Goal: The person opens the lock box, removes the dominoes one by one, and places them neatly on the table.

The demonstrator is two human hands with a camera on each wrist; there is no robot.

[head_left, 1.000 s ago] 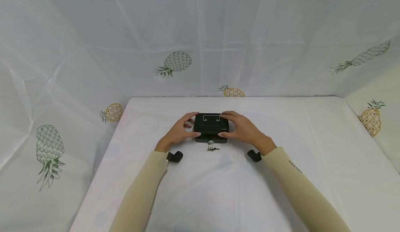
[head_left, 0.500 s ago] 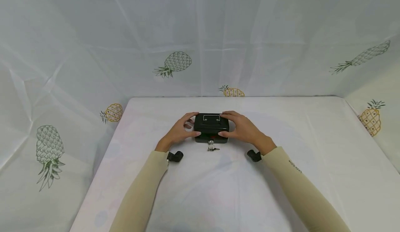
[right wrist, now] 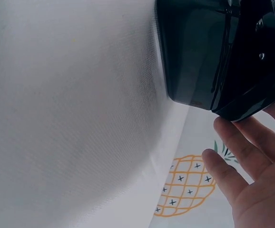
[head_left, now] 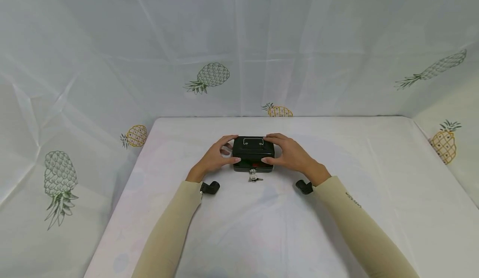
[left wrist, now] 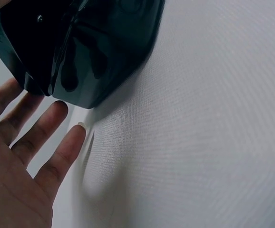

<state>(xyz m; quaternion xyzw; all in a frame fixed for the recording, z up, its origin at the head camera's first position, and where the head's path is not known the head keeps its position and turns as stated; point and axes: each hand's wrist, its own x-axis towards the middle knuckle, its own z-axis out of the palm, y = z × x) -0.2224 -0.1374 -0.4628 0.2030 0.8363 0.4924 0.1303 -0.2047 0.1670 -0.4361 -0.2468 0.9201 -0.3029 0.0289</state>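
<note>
A black cash box (head_left: 253,169) sits on the white-covered table, its lid (head_left: 253,152) raised a little at the front. Hints of red and green show in the gap. My left hand (head_left: 214,158) grips the lid's left side, thumb at the front edge and index finger at the back corner. On the opposite side my right hand (head_left: 293,155) holds it the same way. Keys (head_left: 254,179) hang from the lock at the box's front. In the left wrist view, the box's side (left wrist: 109,52) shows the hinged gap; the right wrist view shows the other side (right wrist: 194,52).
A folding wire handle (head_left: 253,141) lies on top of the lid. White cloth covers the table (head_left: 239,236), and a pineapple-print sheet (head_left: 318,61) hangs behind it and along both sides.
Both hands keep the same grip on the lid. Slightly more red and green shows under its front edge; the head view has shifted a touch.
</note>
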